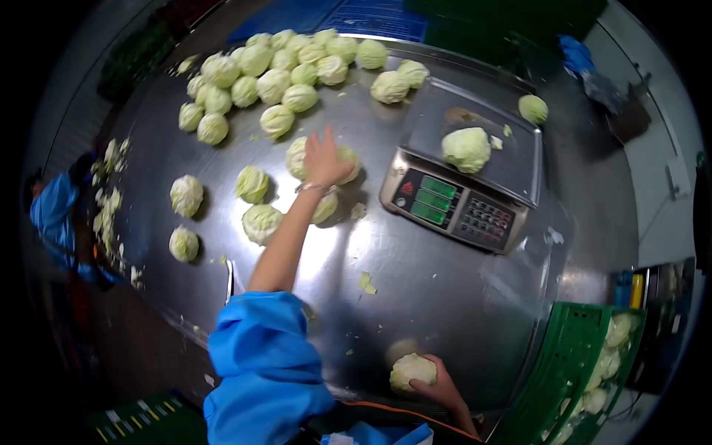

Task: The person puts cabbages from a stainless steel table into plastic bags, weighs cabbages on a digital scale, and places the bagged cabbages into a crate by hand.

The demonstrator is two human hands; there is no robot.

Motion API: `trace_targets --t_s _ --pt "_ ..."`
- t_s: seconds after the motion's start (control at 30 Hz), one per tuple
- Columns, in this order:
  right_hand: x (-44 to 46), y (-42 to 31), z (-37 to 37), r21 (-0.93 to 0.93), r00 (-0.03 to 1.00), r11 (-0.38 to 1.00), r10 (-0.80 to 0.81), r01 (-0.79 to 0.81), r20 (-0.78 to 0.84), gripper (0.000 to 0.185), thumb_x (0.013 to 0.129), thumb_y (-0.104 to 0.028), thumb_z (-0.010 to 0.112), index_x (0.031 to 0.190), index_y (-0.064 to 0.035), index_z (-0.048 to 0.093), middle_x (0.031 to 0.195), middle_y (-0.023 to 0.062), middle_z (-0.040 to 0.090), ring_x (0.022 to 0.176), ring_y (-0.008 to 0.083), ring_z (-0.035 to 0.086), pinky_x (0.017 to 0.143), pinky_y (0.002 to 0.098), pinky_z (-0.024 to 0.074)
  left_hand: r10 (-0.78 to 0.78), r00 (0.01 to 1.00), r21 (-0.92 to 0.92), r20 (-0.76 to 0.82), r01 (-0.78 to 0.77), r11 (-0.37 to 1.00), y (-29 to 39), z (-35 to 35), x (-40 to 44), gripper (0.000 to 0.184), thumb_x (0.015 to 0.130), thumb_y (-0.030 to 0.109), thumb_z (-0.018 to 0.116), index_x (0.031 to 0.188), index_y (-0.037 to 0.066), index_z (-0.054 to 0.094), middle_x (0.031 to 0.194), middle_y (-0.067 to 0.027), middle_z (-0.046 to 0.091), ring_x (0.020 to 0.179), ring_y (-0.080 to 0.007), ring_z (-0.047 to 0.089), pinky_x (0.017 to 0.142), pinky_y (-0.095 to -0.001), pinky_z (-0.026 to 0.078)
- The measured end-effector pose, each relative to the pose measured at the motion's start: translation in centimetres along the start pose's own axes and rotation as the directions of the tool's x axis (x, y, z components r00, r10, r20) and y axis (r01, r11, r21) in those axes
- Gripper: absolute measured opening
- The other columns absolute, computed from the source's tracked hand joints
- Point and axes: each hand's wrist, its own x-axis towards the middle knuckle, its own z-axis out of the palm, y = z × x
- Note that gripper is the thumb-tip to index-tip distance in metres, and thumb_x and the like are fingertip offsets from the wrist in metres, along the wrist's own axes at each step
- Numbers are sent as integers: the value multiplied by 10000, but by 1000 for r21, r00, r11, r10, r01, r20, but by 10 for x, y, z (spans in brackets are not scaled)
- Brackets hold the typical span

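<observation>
My left hand (326,159) is stretched over the middle of the metal table (415,297), its fingers apart, over or against a cabbage (347,165), with another cabbage (296,157) beside its fingers. Whether it grips one is hard to see, but the fingers are spread. Near the front edge, my right hand (439,384) is wrapped round the right side of a cabbage (412,372). One pale cabbage (466,150) sits on the weighing scale (512,163), whose green displays are lit.
Several cabbages (273,85) are grouped at the back left. A knife (230,280) lies left of my left sleeve. A green crate (571,348) with cabbages stands at the right. A co-worker in blue (55,215) is at the far left, beside leaf scraps (108,211).
</observation>
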Motion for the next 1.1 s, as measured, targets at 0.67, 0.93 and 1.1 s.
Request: trace_targets --t_s 0.67,0.93,1.1 --pt "-18 26 5 188 981 982 17 19 -191 748 701 -329 758 1261 15 401 1173 166 483 1075 226 494 918 327 407 720 690 240 75 -713 659 154 -14 15 871 647 -101 539 1406 216 253 1457 -95 222 1326 -316 233 1038 -452 268" --pt "-73 56 -38 879 966 460 147 122 -211 788 687 -346 709 1320 -49 345 1227 152 479 1125 276 488 950 407 408 982 179 -484 -62 -866 127 271 46 -204 164 794 179 569 912 86 635 856 -61 585 861 -211 553 747 -351 434" --pt "-133 45 -45 877 915 387 163 285 -369 875 649 -468 699 1322 -43 335 1280 160 443 1159 333 459 968 483 394 934 245 -642 260 -679 356 314 175 -219 227 797 302 600 835 80 635 841 -90 574 847 -249 545 744 -367 408"
